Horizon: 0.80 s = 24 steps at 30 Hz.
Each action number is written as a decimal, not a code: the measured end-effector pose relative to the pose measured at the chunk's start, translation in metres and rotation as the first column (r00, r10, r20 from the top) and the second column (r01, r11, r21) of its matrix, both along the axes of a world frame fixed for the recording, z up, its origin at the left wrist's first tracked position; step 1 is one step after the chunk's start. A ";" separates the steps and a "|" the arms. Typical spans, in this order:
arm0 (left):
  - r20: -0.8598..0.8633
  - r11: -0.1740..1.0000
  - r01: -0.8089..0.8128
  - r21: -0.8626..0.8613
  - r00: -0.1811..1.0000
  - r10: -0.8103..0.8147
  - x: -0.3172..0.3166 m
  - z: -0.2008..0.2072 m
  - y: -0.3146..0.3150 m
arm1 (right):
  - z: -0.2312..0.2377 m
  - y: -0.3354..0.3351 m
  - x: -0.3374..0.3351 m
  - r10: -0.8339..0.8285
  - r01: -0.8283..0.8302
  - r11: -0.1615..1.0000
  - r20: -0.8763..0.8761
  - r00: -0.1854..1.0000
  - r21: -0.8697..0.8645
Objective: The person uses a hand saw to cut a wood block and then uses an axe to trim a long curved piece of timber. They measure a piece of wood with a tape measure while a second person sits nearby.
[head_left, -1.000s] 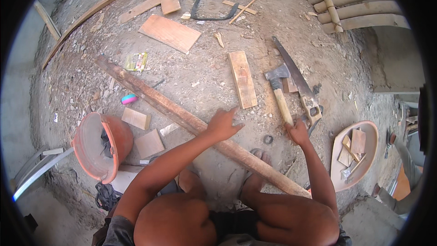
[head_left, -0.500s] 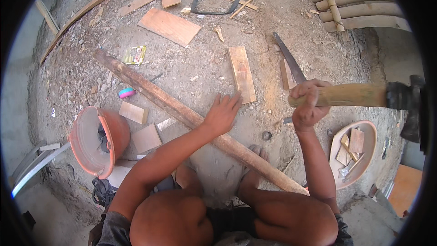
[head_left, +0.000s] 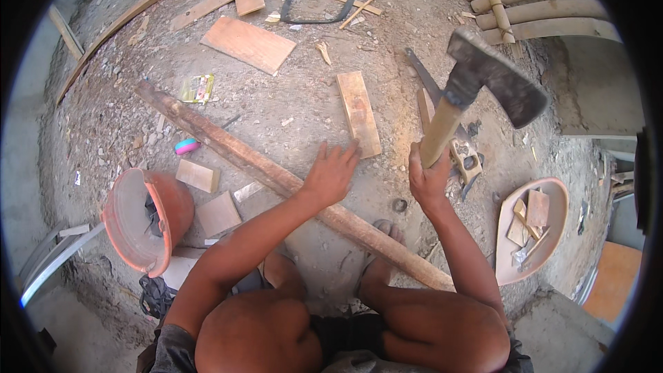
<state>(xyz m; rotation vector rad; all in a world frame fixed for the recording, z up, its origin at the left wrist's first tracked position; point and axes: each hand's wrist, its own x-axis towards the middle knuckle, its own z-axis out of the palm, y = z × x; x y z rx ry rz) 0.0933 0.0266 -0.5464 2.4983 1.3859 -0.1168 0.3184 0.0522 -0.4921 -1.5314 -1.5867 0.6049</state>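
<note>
Right of centre, I am closing my right hand [head_left: 428, 177] around a wooden-handled, dark-metal axe [head_left: 467, 84], while my left hand [head_left: 331, 174], loosely spread, is touching a pale rectangular wooden block [head_left: 359, 114].

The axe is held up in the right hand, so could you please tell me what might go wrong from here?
The left hand has its fingertips at the near end of the short board, so a stray stroke of the axe might hit them. The board lies on gritty, uneven ground and could rock or slip if struck. The saw lies close by the right hand, which might brush it.
</note>
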 end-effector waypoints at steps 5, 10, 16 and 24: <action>0.071 0.999 -0.004 -0.045 0.997 0.007 0.006 0.002 0.000 | -0.055 -0.016 0.038 0.380 -0.059 0.809 0.444 0.811 -0.585; 0.177 0.997 -0.042 -0.060 0.983 0.052 -0.014 0.001 0.000 | -0.014 -0.008 0.051 0.239 -0.018 0.812 0.305 0.922 -0.583; 0.330 0.984 -0.008 -0.180 0.941 0.068 -0.047 0.005 -0.014 | 0.014 0.021 0.163 -0.136 0.400 0.891 0.713 0.688 -0.215; 0.262 0.966 0.163 -0.200 0.959 -0.107 -0.096 0.013 -0.019 | -0.065 -0.009 0.186 0.121 0.018 0.989 0.853 0.507 -0.150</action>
